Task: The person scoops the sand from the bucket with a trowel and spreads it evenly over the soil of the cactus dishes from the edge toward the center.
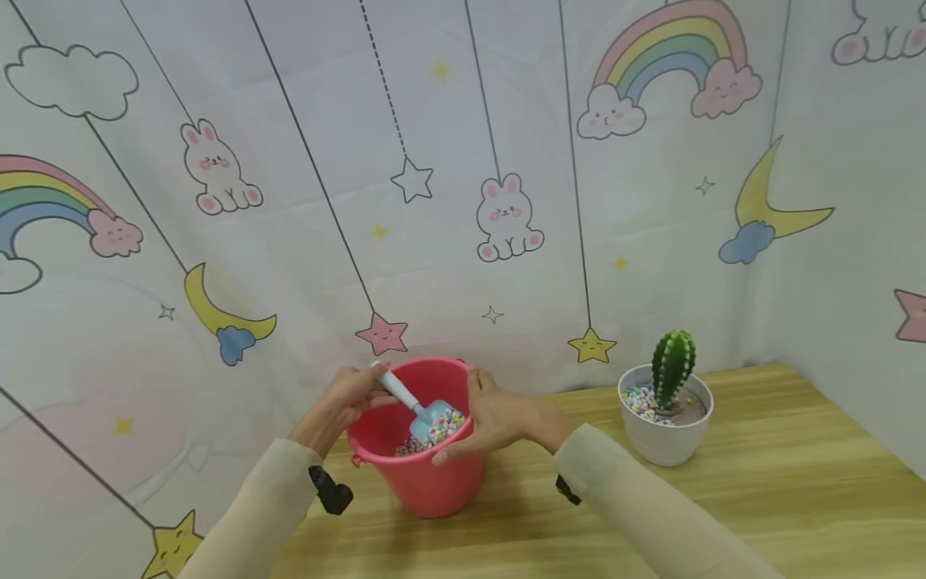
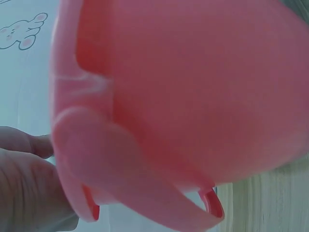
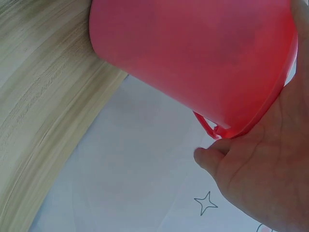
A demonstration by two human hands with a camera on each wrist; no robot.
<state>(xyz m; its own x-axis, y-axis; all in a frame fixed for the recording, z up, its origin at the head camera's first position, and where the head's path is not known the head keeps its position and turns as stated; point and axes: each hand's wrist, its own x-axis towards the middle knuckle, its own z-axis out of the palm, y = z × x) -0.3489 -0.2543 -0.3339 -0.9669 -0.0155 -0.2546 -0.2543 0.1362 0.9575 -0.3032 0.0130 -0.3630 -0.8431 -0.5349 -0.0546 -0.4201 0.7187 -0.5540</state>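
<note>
A red plastic bucket stands on the table, with small multicoloured beads inside. My left hand holds the white handle of a light-blue toy shovel over the bucket's left rim. The shovel's scoop is inside the bucket and has beads on it. On the right side my right hand grips the bucket's rim, the thumb along the near outside. In the left wrist view the bucket's wall and handle hide most of the left hand. Beside the bucket's rim, the right wrist view shows my right hand.
To the right a white pot holds a green cactus, with similar beads and brown soil around it. Behind the wooden table hangs a pale cloth printed with rabbits, stars and rainbows.
</note>
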